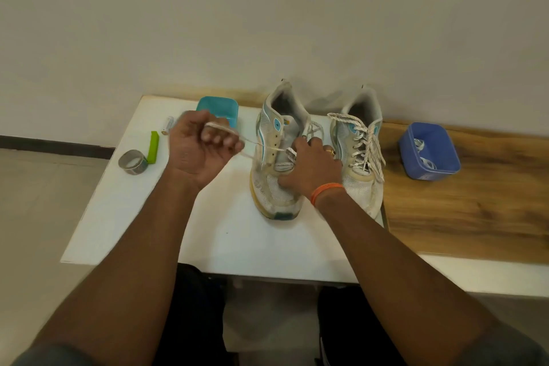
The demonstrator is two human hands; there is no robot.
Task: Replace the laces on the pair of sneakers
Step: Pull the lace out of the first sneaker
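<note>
On the white table (142, 217) we steady the left sneaker (276, 163) with our right hand (312, 166), fingers curled on its tongue area. Beside it stands the laced sneaker (361, 145). Our left hand (199, 148) grips the lace (252, 144), drawn taut from an eyelet.

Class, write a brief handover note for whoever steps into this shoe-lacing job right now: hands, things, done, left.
Left hand grips the speckled white lace, pulling it sideways from the left white-and-teal sneaker. Right hand holds that sneaker at its eyelets. The right white-and-teal sneaker beside it is fully laced. The blue plastic basket on the wooden board holds more laces. Left: finish the left sneaker's lace.
</note>
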